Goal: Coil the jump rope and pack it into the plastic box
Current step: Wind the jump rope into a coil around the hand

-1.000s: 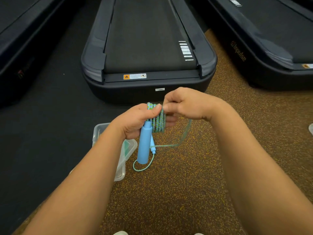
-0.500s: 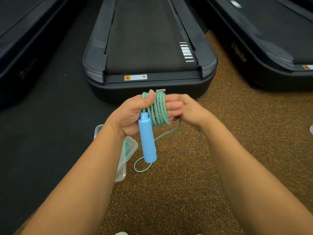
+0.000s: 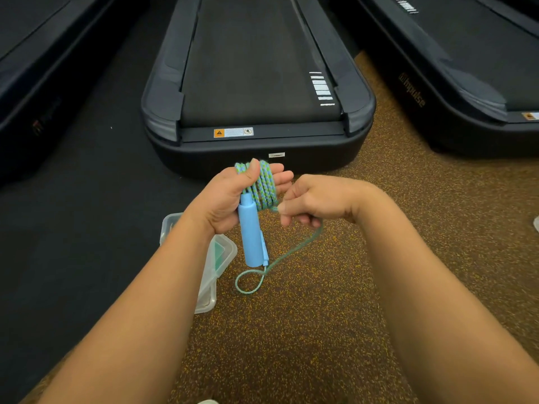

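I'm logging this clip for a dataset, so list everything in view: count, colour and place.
jump rope: one, green and blue braid, mostly coiled around the left hand; a loose tail runs from the right hand down to a loop on the floor.
rope handles: two, light blue, hanging side by side below the left hand, the second mostly hidden behind the first.
plastic box: one, clear, open on the floor, partly hidden by the left forearm; something green shows inside.
treadmills: three, black; one straight ahead, one at each side.
floor: brown speckled on the right, black on the left.
left hand: closed on the coil.
right hand: pinching the rope tail.
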